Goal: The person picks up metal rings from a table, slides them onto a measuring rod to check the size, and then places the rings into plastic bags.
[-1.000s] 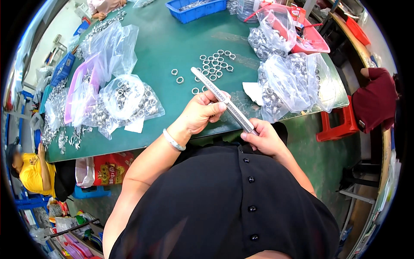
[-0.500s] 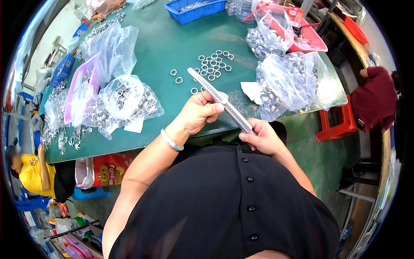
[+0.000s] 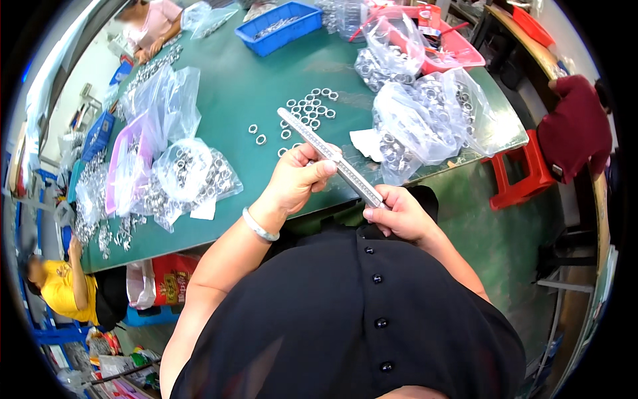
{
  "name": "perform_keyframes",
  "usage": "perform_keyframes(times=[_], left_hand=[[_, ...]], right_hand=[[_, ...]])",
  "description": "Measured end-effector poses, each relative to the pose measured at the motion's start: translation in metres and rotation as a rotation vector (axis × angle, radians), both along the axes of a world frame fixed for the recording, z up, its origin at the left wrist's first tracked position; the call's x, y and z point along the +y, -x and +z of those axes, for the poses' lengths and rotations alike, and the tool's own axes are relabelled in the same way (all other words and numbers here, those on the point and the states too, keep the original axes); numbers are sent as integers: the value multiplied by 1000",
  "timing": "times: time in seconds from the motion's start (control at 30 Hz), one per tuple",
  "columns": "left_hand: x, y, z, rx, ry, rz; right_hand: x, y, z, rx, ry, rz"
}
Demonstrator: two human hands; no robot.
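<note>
A long, narrow silver bar (image 3: 355, 179) with fine marks along its length slants between my hands. I cannot make out exactly what kind of tool it is. My left hand (image 3: 300, 176) is closed round its middle, the thumb lying on top. At its lower right end, my right hand (image 3: 399, 209) pinches it between thumb and fingers. Just past the bar's far end, small metal rings (image 3: 310, 106) lie spread in a loose group on the green table (image 3: 232, 86). Two more rings (image 3: 260, 139) sit apart to the left, and some are partly hidden behind the bar.
Clear plastic bags of metal rings stand to the left (image 3: 199, 166) and right (image 3: 425, 126). Farther off are a blue bin (image 3: 279, 28) and a pink basket (image 3: 458, 50). A red stool (image 3: 522, 176) stands on the right. Other people sit around the table.
My view has shifted, so the table's things appear farther left. Both hands keep their hold on the bar, whose tilt is nearly the same.
</note>
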State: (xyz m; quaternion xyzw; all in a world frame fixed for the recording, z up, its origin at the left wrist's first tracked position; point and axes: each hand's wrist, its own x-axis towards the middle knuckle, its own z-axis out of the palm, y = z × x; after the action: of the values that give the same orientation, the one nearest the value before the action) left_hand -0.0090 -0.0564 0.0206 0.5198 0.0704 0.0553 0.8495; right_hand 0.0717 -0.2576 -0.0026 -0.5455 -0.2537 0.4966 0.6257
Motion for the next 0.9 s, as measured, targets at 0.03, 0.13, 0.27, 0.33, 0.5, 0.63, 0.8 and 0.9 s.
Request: perform_keyframes(times=[0.03,0.13,0.27,0.33,0.5,0.63,0.8,0.9], left_hand=[[1,-5,3,-38,35,53],[18,-18,19,-162,71,159],[32,-44,46,-103,-67,160],[27,-62,57,-47,-212,155],[-24,-125,93,-48,-674,33],[-72,-180,107,-270,-1180,-107],[-104,-222,101,-201,-1270,-323],[-105,-227,104,-37,-931,-332]], right_hand=[[-4,-2,0,-13,4,-9],[-19,-5,0,-40,-1,-22],[-51,-8,-7,-6,-7,-83],[-67,-11,-12,-5,-58,-112],[-105,-21,-10,-12,-109,-240],[-129,-26,-14,-42,-213,-321],[-143,-26,-20,-38,-218,-377],[-148,-26,-27,-28,-216,-399]])
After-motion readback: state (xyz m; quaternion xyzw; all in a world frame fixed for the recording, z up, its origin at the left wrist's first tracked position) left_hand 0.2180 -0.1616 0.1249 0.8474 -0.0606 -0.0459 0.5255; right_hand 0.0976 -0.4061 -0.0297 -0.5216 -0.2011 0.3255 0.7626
